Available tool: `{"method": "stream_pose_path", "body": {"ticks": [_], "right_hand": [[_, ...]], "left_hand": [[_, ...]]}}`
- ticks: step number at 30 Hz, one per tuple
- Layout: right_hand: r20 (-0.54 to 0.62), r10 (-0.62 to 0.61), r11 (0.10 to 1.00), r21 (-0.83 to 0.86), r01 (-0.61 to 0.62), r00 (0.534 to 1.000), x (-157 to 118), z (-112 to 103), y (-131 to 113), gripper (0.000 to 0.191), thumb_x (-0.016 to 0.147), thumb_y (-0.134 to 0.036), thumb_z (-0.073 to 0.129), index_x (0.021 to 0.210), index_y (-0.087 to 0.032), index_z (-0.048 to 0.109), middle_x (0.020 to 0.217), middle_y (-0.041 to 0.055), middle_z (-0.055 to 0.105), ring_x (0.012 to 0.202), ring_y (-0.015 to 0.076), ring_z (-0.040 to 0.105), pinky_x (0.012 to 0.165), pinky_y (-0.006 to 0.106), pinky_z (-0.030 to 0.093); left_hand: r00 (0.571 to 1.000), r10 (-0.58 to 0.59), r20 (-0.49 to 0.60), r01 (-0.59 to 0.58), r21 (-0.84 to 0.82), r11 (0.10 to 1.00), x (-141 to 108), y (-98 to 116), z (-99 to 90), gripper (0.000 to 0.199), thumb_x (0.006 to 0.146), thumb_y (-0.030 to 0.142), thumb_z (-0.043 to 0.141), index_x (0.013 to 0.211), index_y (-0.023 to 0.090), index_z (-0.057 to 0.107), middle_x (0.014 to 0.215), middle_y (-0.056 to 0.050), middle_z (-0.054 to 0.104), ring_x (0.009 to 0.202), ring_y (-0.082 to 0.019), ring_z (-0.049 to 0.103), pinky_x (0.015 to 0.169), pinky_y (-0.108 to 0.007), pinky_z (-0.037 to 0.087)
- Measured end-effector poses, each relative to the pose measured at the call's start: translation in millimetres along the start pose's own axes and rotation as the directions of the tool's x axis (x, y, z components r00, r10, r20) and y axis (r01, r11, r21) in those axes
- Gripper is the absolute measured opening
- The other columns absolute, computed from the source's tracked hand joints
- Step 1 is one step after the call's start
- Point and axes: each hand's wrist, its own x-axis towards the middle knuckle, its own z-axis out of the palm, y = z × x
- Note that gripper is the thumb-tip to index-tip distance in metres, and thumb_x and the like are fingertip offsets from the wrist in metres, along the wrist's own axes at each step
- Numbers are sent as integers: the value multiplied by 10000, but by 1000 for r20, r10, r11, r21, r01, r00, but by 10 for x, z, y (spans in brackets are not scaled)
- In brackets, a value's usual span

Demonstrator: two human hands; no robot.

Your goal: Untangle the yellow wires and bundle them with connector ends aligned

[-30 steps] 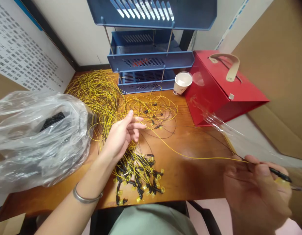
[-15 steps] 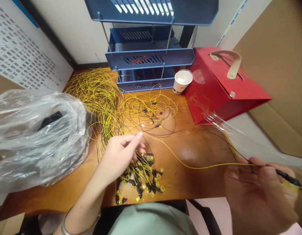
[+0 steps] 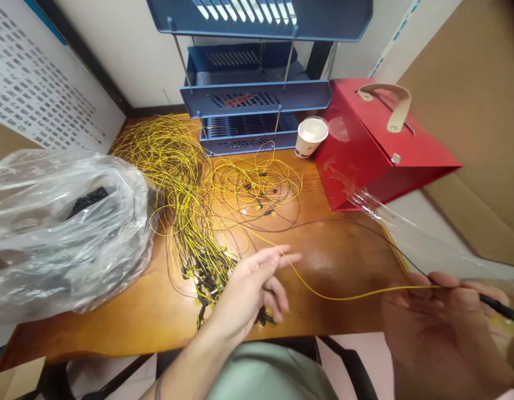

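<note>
At the right edge, my right hand (image 3: pixel 444 339) pinches a thin yellow wire (image 3: pixel 344 299) and a dark wire (image 3: pixel 365 225) together. A black sleeve-like connector (image 3: pixel 500 307) sticks out past those fingers, its far end cut off by the frame. The yellow wire sags leftward across the table to my left hand (image 3: pixel 257 289), whose fingers are spread, the wire running by the fingertips. Under and beside this hand lies a cluster of black connectors with yellowish clear ends (image 3: pixel 206 278), partly hidden by it. Their wires run back into a large yellow-and-dark wire bundle (image 3: pixel 165 150).
Loosely coiled wires (image 3: pixel 257 178) lie mid-table. Behind them stands a blue tiered tray rack (image 3: pixel 257 100), with a paper cup (image 3: pixel 312 136) beside a red box (image 3: pixel 385 144) with a beige handle. A clear plastic bag (image 3: pixel 73 239) holding something black fills the left side.
My left hand has moved right and toward me, and its fingers have spread from a pinch. The connector cluster now shows further left. My right hand has shifted slightly right, still gripping the wires.
</note>
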Motion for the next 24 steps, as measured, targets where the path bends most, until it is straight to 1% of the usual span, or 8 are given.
{"method": "stream_pose_path", "body": {"ticks": [2,4,6,8,10,17,21,24], "right_hand": [[21,-11,1000,-2,11,1000,0,-12,8,169,770,-162,794,916,-219,730,854,-53,793,675,151,759,480,236,629],[27,-18,1000,2,18,999,2,-22,16,155,777,-152,786,909,-212,734,849,-48,794,671,151,760,486,229,631],[34,-23,1000,6,23,999,2,-31,26,147,778,-153,784,907,-205,739,848,-40,794,672,152,761,492,223,632],[37,-21,1000,1,21,999,-1,-37,37,148,770,-162,792,903,-201,742,851,-31,795,671,156,761,497,227,635],[26,-20,1000,-7,20,999,-5,-41,45,147,766,-166,798,898,-202,744,840,-28,795,657,162,759,483,234,630],[29,-34,999,-33,35,999,-2,-16,48,140,762,-164,798,883,-199,737,828,-21,793,640,167,755,467,248,618],[-10,-26,999,-41,26,1000,-3,-1,54,170,726,-191,838,855,-198,728,802,-24,790,607,167,749,481,252,621],[-24,-18,999,-33,17,1000,-4,-5,64,190,705,-179,847,846,-196,722,788,-28,786,605,167,749,490,248,619]], "left_hand": [[998,48,-45,-49,-13,999,41,31,-5,394,929,338,616,1257,120,608,1356,-196,615,448,-22,573,377,-135,476],[995,65,-79,-65,11,998,48,57,-7,412,905,342,658,1241,109,614,1276,-188,664,445,-19,549,379,-136,469],[990,88,-107,-83,49,995,33,69,1,441,876,366,695,1222,104,620,1110,-161,728,442,-28,528,378,-139,456],[984,122,-129,-111,86,990,12,73,18,425,861,386,709,1174,109,636,920,-115,749,438,-40,514,379,-139,445],[978,152,-144,-136,117,984,-6,75,38,374,852,395,709,1105,126,649,838,-88,744,437,-48,513,385,-144,446],[974,194,-120,-176,145,974,-24,88,53,328,843,424,715,988,139,643,850,-95,756,443,-60,546,407,-161,469],[962,235,-135,-215,152,965,-37,109,37,325,856,438,710,915,125,646,800,-84,752,440,-58,554,426,-159,483],[959,256,-120,-233,182,955,-51,125,25,278,868,393,712,944,131,658,897,-95,768,459,-53,573,447,-158,492]]}}
